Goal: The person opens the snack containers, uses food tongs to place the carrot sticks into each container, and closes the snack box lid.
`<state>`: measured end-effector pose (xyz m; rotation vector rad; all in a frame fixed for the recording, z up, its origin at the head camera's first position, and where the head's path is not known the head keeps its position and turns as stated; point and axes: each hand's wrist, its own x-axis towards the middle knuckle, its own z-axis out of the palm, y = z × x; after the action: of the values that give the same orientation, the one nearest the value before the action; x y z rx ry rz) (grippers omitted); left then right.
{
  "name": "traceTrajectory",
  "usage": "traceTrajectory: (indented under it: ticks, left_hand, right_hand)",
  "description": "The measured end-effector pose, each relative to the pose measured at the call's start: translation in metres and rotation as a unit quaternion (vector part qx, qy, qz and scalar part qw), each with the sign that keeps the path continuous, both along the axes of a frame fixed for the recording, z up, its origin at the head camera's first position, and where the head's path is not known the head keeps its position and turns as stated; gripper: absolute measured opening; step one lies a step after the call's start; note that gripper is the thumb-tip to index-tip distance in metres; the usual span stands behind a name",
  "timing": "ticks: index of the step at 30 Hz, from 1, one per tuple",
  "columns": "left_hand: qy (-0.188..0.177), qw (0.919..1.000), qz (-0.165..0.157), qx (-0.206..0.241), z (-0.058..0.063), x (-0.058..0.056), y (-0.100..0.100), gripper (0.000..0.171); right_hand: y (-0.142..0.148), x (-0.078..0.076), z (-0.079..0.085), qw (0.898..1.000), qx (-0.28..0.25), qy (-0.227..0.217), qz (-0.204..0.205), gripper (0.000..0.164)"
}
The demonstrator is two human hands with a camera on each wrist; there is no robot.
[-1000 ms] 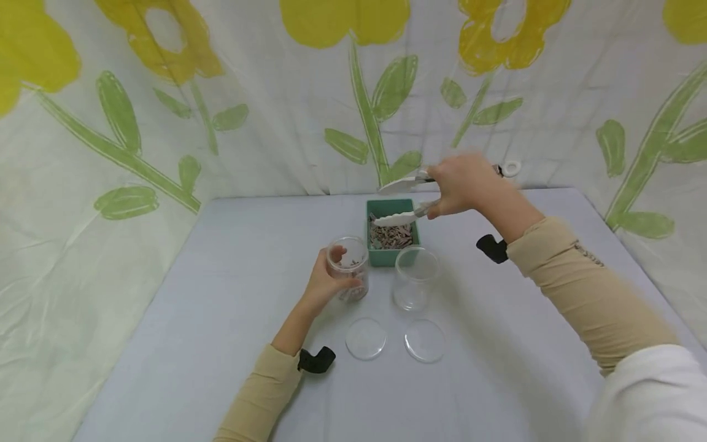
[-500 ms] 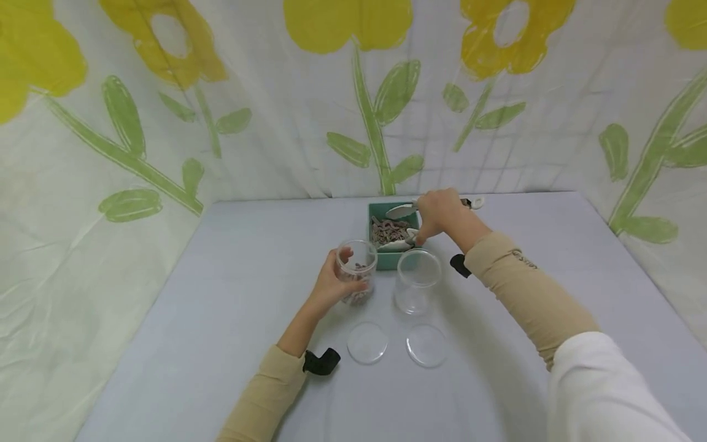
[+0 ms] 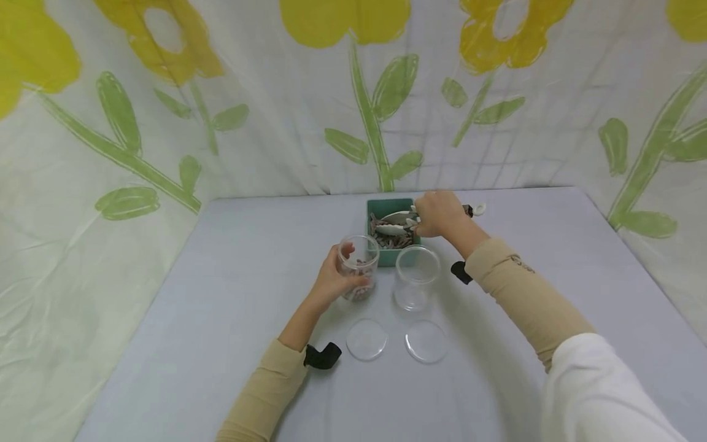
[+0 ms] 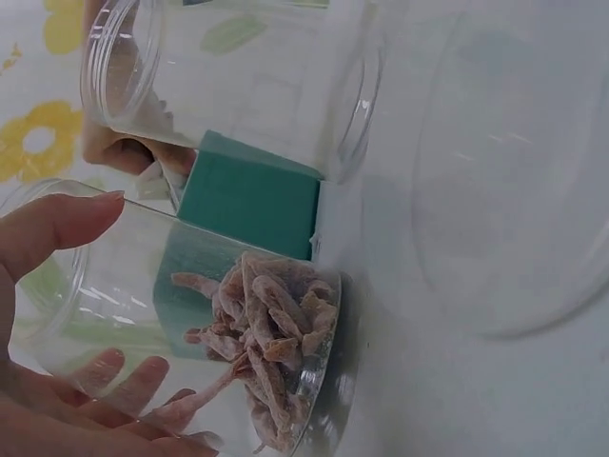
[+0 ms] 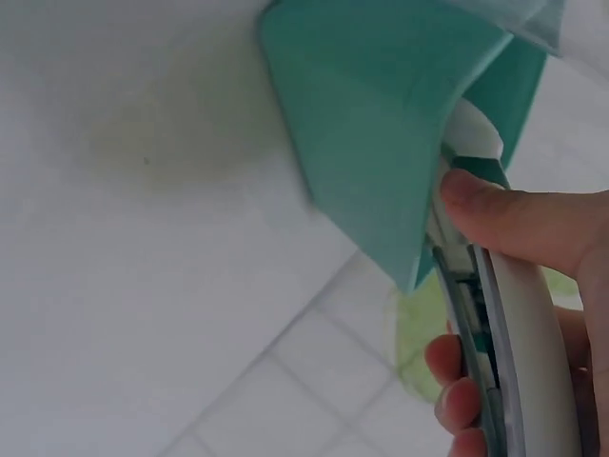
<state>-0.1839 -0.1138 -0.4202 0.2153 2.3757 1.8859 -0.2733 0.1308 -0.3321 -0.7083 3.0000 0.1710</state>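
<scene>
My left hand [image 3: 331,279] holds a clear jar [image 3: 359,248] upright on the table, thumb and fingers around its side. Wrinkled, pinkish-brown dried strips [image 4: 271,324] fill the lower part of this jar in the left wrist view. My right hand [image 3: 439,213] grips a pair of white-tipped tongs [image 3: 391,230] by the handles. The tong heads are down inside a green box [image 3: 386,258], among more of the same strips [image 3: 393,243]. In the right wrist view, the box wall [image 5: 371,143] hides most of the tong heads.
A second clear jar [image 3: 415,288] stands right of the held one, just in front of the box. Two clear round lids [image 3: 367,339] lie side by side nearer me. Behind the table hangs a curtain [image 3: 265,141] with painted flowers.
My right hand has brought the tongs from above the box down into it, moving left, and their arms have come closer together. The held jar has shifted slightly right.
</scene>
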Motion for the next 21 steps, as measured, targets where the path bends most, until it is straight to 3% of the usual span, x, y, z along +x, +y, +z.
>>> traceTrajectory:
  ticks: [6, 11, 17, 21]
  left_hand:
    - [-0.004, 0.9999, 0.006, 0.015, 0.002, 0.001, 0.002, 0.077]
    - [0.0, 0.9999, 0.011, 0.013, 0.003, 0.002, 0.003, 0.078]
    - [-0.015, 0.9997, 0.013, 0.011, 0.001, 0.002, 0.001, 0.078]
    - [-0.03, 0.9993, 0.01, 0.022, 0.0, 0.001, -0.001, 0.078]
  right_hand:
    - [0.013, 0.002, 0.0, 0.998, -0.036, -0.03, -0.032, 0.035]
    - [0.03, 0.006, 0.01, 0.994, -0.068, -0.055, -0.059, 0.039]
    - [0.048, 0.023, 0.027, 0.987, -0.141, -0.045, -0.058, 0.062]
    - [0.052, 0.038, 0.034, 0.974, -0.219, -0.053, -0.035, 0.063]
